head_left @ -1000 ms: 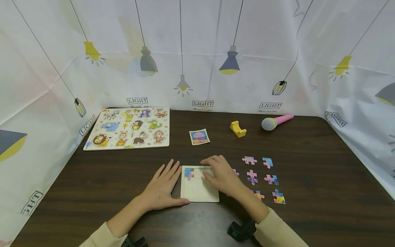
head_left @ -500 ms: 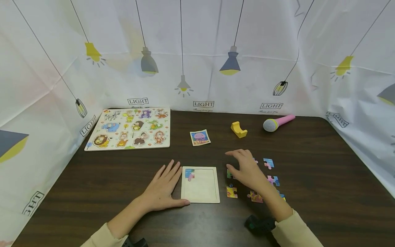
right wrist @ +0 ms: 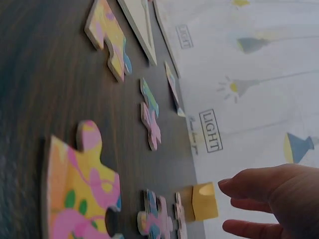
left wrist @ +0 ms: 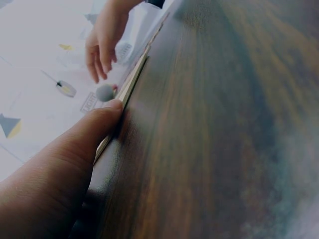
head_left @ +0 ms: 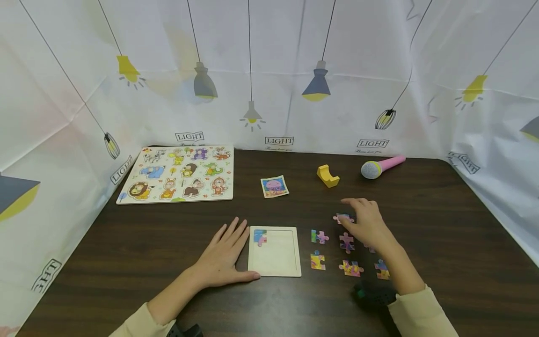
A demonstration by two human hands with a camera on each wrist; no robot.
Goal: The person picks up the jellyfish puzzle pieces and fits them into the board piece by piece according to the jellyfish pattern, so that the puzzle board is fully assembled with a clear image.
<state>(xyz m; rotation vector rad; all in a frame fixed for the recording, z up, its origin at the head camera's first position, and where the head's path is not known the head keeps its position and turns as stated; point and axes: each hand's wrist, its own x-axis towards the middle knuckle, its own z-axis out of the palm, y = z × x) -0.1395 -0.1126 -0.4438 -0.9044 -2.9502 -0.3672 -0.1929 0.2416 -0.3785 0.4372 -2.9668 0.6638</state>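
Note:
My left hand [head_left: 223,260] lies flat at the left side of a pale square puzzle tray [head_left: 275,262], fingers spread and thumb on its near edge. A blue-and-pink corner puzzle piece [head_left: 259,236] sits in the tray's far left corner. My right hand [head_left: 368,227] is above the loose pieces on the right, thumb and fingers apart with nothing between them. Under its thumb side is a pink puzzle piece [head_left: 342,217], partly covered. Other loose pieces, such as a pink-purple one [head_left: 346,242] and a yellow one [head_left: 317,261], lie near it. In the right wrist view the right hand [right wrist: 274,199] shows separated fingers.
At the back left lies an animal puzzle board [head_left: 178,175]. A small octopus picture card [head_left: 274,186], a yellow curved block [head_left: 327,176] and a pink toy microphone [head_left: 381,167] stand along the back. Behind the table hangs a lamp-print cloth [head_left: 227,84].
My right hand has moved away from the tray toward the right, over the loose pieces. My left hand has stayed at the tray.

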